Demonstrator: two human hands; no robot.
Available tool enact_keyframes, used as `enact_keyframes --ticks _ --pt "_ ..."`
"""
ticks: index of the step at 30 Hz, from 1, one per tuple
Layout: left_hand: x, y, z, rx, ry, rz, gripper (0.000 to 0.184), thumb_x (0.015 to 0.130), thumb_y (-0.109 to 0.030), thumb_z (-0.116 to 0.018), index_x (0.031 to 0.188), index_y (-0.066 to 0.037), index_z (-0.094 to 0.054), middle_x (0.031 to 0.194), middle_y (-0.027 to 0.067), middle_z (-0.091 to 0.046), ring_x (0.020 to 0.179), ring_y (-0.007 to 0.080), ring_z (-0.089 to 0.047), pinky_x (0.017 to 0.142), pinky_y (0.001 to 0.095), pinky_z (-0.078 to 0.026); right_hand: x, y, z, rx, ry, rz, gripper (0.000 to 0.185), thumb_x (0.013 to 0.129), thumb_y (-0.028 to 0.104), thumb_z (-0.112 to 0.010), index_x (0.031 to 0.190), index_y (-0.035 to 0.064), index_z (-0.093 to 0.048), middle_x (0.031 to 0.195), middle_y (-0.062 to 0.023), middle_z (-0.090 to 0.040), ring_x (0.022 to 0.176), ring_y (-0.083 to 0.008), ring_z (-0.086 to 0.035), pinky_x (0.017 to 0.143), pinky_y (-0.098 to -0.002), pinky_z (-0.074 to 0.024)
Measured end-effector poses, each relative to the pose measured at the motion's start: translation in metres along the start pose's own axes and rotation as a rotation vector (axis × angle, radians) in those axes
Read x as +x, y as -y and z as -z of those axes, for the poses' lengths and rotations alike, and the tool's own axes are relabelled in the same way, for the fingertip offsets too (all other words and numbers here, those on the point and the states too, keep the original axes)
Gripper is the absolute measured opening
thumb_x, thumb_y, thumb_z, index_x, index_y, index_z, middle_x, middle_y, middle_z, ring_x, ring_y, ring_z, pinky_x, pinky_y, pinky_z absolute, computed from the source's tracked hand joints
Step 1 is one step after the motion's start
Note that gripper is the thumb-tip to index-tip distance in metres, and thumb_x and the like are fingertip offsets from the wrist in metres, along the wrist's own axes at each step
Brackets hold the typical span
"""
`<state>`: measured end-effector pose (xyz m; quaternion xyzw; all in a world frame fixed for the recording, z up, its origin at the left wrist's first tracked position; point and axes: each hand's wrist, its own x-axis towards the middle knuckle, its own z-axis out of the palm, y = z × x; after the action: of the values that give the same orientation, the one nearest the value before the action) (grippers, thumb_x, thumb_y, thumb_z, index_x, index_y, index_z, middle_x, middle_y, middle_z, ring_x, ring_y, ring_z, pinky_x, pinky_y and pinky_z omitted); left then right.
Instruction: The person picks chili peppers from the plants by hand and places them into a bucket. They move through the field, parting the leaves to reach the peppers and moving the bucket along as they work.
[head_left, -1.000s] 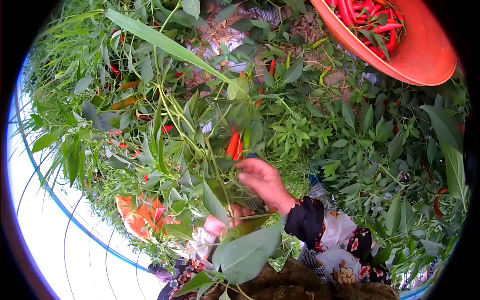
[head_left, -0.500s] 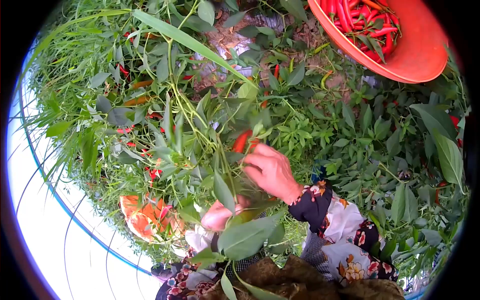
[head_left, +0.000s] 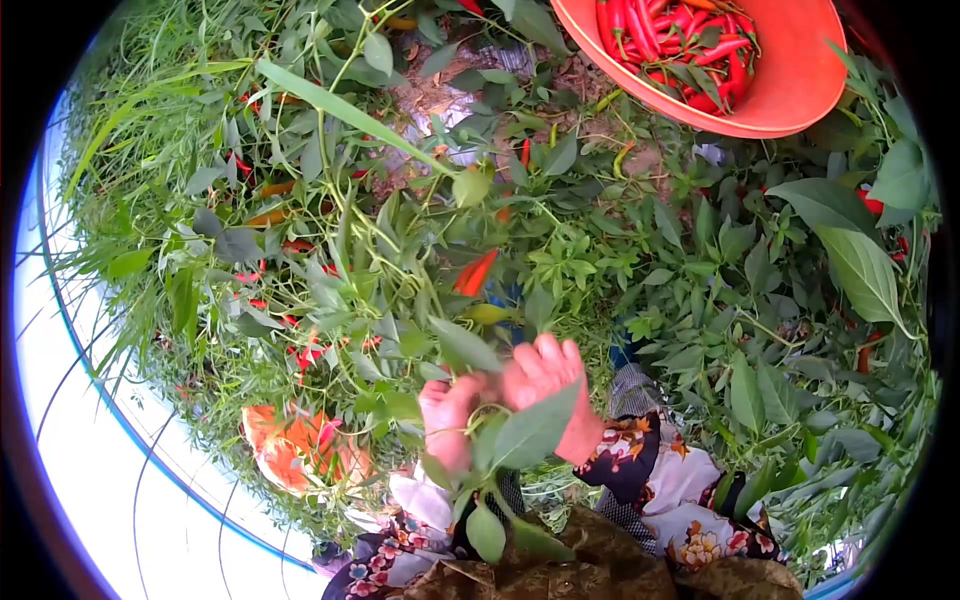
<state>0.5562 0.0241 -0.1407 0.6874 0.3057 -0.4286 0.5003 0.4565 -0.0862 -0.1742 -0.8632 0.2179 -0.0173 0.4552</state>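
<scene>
My left hand (head_left: 447, 425) is closed around a stem of the chili plant, low in the middle of the view. Against it, on the right, is my right hand (head_left: 560, 395), its fingers bent inward and partly blurred; leaves hide what they grip. A broad green leaf (head_left: 538, 428) crosses in front of both wrists. Just above the hands hangs a red chili pepper (head_left: 475, 273) among the branches, and a yellow-green pepper (head_left: 485, 313) is below it.
An orange-red basin (head_left: 800, 70) with many red chilies (head_left: 690, 50) stands at the top right. Dense chili plants surround me. An orange and white cloth-like item (head_left: 290, 450) lies at lower left, near a white sheet (head_left: 110, 470) with a blue edge.
My right hand has moved down from beside the hanging red chili to meet my left hand. The view has shifted slightly, so the basin appears further left and higher.
</scene>
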Motion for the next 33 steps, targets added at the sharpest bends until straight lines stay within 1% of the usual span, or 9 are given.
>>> enact_keyframes --ticks 3,9,14,17,19,21,24,27,33 --pt "0.001 0.003 -0.005 -0.001 0.011 -0.062 0.009 0.083 -0.009 -0.066 0.077 -0.004 -0.060 0.060 0.0048 -0.055 0.048 0.0137 -0.053 0.047 0.0272 -0.044 -0.025 0.001 0.002 0.028 0.162 -0.021 0.010 0.071 0.018 -0.057 0.076 0.0088 -0.057 0.077 -0.0072 -0.046 0.082 -0.0249 -0.045 0.068 -0.0377 -0.0342" --pt "0.000 -0.010 0.003 0.146 0.053 -0.031 0.006 0.083 -0.004 -0.065 0.082 -0.006 -0.059 0.063 0.0046 -0.058 0.049 0.0139 -0.054 0.045 0.0262 -0.046 -0.036 -0.016 0.007 0.205 0.064 -0.180 0.009 0.082 0.015 -0.060 0.084 0.0059 -0.059 0.077 -0.0088 -0.059 0.075 -0.0256 -0.053 0.068 -0.0369 -0.0384" --pt "0.004 -0.012 0.011 0.029 0.423 0.043 0.044 0.084 -0.005 -0.061 0.126 0.003 -0.051 0.092 0.0058 -0.066 0.069 0.0110 -0.059 0.063 0.0253 -0.050 -0.016 -0.023 0.009 0.650 0.116 -0.211 0.013 0.084 0.012 -0.059 0.092 0.0017 -0.059 0.082 -0.0121 -0.061 0.081 -0.0305 -0.056 0.074 -0.0391 -0.0438" --pt "0.006 -0.023 0.003 0.122 0.431 0.211 0.045 0.083 -0.001 -0.061 0.127 -0.001 -0.050 0.101 0.0048 -0.064 0.078 0.0098 -0.058 0.066 0.0243 -0.049 0.000 -0.017 0.007 0.793 0.210 -0.208 0.020 0.082 0.011 -0.059 0.101 0.0041 -0.060 0.086 -0.0126 -0.063 0.081 -0.0321 -0.060 0.073 -0.0389 -0.0477" --pt "0.013 -0.012 0.012 0.316 0.401 0.065 0.031 0.083 -0.004 -0.063 0.114 -0.001 -0.059 0.096 0.0047 -0.065 0.079 0.0109 -0.059 0.068 0.0260 -0.049 0.010 -0.011 0.015 0.888 0.320 -0.325 0.023 0.080 0.012 -0.060 0.102 0.0064 -0.060 0.085 -0.0126 -0.063 0.076 -0.0319 -0.061 0.069 -0.0381 -0.0486" --pt "0.021 -0.019 0.018 0.691 0.381 -0.002 0.023 0.084 -0.006 -0.063 0.106 -0.001 -0.062 0.094 0.0046 -0.066 0.079 0.0114 -0.060 0.069 0.0262 -0.049 0.008 -0.020 -0.002 0.510 0.265 -0.109 0.023 0.071 0.012 -0.063 0.093 0.0084 -0.061 0.077 -0.0126 -0.060 0.068 -0.0315 -0.061 0.061 -0.0395 -0.0486" --pt "0.026 -0.017 0.023 0.662 0.474 -0.044 0.016 0.086 -0.007 -0.062 0.100 0.000 -0.062 0.088 0.0037 -0.065 0.075 0.0091 -0.057 0.066 0.0242 -0.046 0.011 -0.015 0.002 0.199 0.374 -0.102 0.019 0.062 0.013 -0.063 0.080 0.0066 -0.059 0.070 -0.0118 -0.056 0.070 -0.0321 -0.061 0.058 -0.0434 -0.0479" --pt "0.018 -0.021 0.015 0.677 0.443 -0.104 0.013 0.088 -0.006 -0.059 0.099 0.000 -0.062 0.084 0.0021 -0.064 0.071 0.0081 -0.055 0.063 0.0233 -0.045 0.020 -0.018 0.009 0.061 0.400 -0.062 0.025 0.069 0.031 -0.063 0.074 0.0067 -0.060 0.071 -0.0153 -0.058 0.065 -0.0336 -0.060 0.059 -0.0462 -0.0472" --pt "-0.001 -0.056 -0.005 0.821 0.251 0.111 0.019 0.087 -0.013 -0.063 0.101 -0.001 -0.061 0.081 0.0016 -0.064 0.067 0.0097 -0.056 0.060 0.0237 -0.044 0.051 -0.064 0.014 -0.226 0.248 0.412 0.013 0.068 0.024 -0.060 0.069 0.0136 -0.053 0.069 -0.0015 -0.046 0.072 -0.0159 -0.053 0.069 -0.0322 -0.0398"
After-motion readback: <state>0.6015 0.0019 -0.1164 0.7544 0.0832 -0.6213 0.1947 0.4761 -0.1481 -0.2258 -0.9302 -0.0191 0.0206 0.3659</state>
